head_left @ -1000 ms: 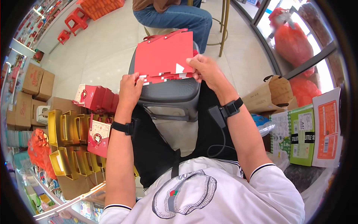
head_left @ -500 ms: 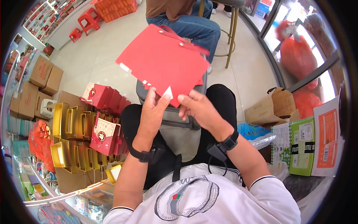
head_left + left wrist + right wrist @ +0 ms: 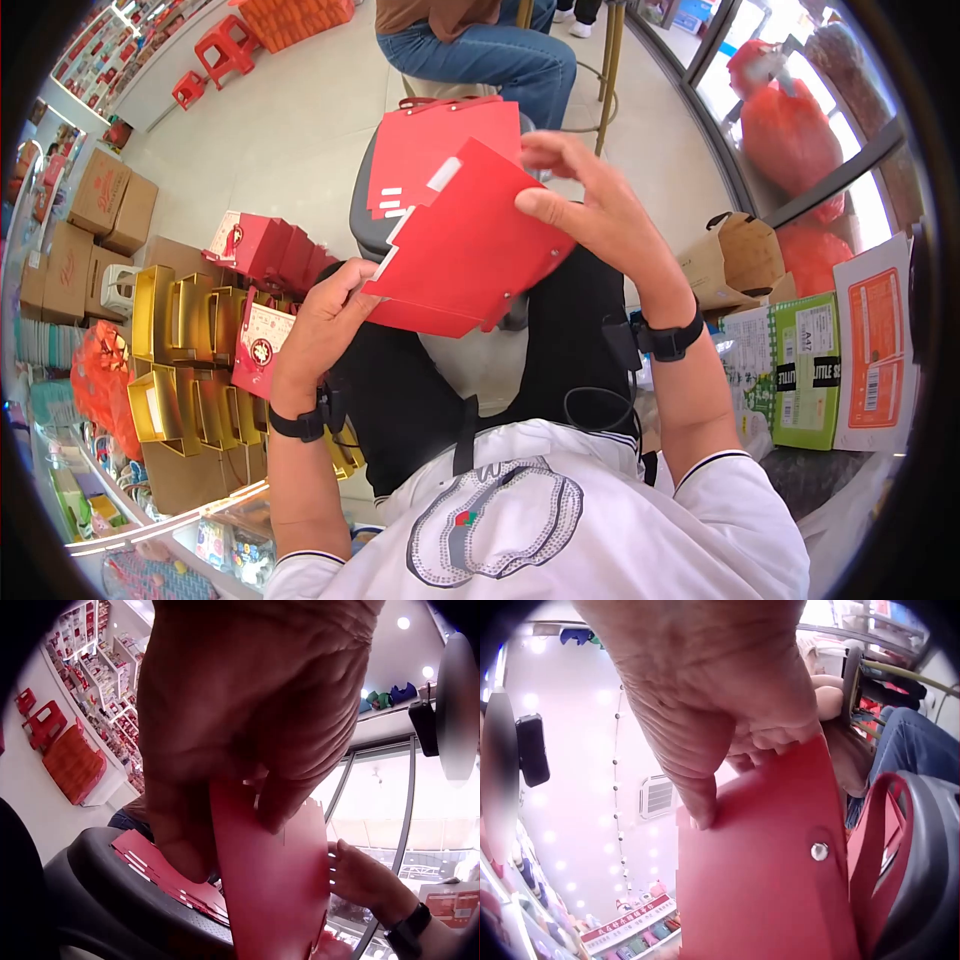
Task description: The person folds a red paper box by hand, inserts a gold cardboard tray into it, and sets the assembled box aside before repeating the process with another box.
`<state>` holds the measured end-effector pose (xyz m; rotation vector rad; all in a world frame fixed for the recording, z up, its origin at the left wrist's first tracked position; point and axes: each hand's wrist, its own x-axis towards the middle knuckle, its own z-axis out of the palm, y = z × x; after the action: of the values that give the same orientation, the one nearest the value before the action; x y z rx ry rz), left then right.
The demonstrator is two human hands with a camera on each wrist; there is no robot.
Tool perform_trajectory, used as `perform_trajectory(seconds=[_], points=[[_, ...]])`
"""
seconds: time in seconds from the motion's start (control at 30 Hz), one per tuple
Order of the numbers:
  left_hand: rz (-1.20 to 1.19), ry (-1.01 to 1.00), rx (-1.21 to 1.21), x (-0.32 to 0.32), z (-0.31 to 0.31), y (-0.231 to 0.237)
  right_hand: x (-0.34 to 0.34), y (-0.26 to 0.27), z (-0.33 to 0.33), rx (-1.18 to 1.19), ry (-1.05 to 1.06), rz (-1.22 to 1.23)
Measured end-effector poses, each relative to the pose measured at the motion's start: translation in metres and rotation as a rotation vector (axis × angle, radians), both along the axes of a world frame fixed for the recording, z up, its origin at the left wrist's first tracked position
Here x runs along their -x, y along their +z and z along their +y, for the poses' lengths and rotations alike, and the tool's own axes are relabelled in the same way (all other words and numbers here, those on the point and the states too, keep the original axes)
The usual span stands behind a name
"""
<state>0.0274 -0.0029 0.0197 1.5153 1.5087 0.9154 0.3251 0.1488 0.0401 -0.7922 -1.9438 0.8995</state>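
A flat-folded red gift box (image 3: 470, 245) with white tabs and metal rivets is held tilted above my lap. At its left corner, my left hand (image 3: 325, 315) pinches it between thumb and fingers; the left wrist view shows the red panel (image 3: 270, 885) rising into that grip. My right hand (image 3: 600, 205) is at the far right edge, fingers spread apart and the thumb lying over the red face. In the right wrist view the thumb tip touches the panel (image 3: 765, 870) beside a rivet. More flat red boxes (image 3: 400, 150) lie stacked on a grey stool (image 3: 367, 225).
Left of my legs stand assembled red boxes (image 3: 265, 260), gold trays (image 3: 155, 320) and cardboard cartons (image 3: 100, 190). On the right are a brown paper bag (image 3: 705, 265) and a green box (image 3: 805, 400). A seated person in jeans (image 3: 490, 65) is beyond the stool.
One flat red box has come off the stack toward me and been turned round, its riveted side now toward my lap. The left hand grips it; the right hand has moved to its far edge.
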Motion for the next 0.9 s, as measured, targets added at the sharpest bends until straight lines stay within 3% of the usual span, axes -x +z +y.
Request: perform_trajectory(seconds=[0.07,0.1,0.23,0.33,0.47,0.57,0.67,0.77,0.87,0.9], points=[[0.010,-0.015,0.086,0.002,-0.004,0.003,-0.007,-0.007,-0.001,0.388,0.189,-0.193],[0.056,-0.018,0.063,0.002,-0.004,0.002,-0.006,-0.012,-0.006,0.441,0.195,-0.140],[0.410,0.264,-0.395,-0.009,-0.005,-0.006,0.005,-0.031,-0.019,0.576,0.171,0.089],[0.629,0.319,-0.632,-0.009,-0.005,-0.016,0.008,-0.040,-0.023,0.601,0.146,0.162],[0.431,0.338,-0.503,-0.017,-0.009,-0.013,0.012,-0.044,-0.028,0.644,0.130,0.270],[0.132,0.274,-0.389,-0.012,-0.010,-0.011,0.015,-0.043,-0.033,0.710,0.129,0.298],[-0.127,0.345,-0.356,-0.016,-0.014,0.004,0.014,-0.049,-0.034,0.764,0.155,0.291],[0.262,0.199,-0.328,-0.007,-0.013,0.001,0.012,-0.056,-0.034,0.781,0.159,0.150],[0.445,0.055,-0.359,0.008,-0.008,-0.003,0.016,-0.054,-0.031,-0.037,-0.117,-0.097],[0.486,0.010,-0.350,0.009,-0.007,-0.002,0.018,-0.034,-0.036,-0.114,-0.082,-0.023]])
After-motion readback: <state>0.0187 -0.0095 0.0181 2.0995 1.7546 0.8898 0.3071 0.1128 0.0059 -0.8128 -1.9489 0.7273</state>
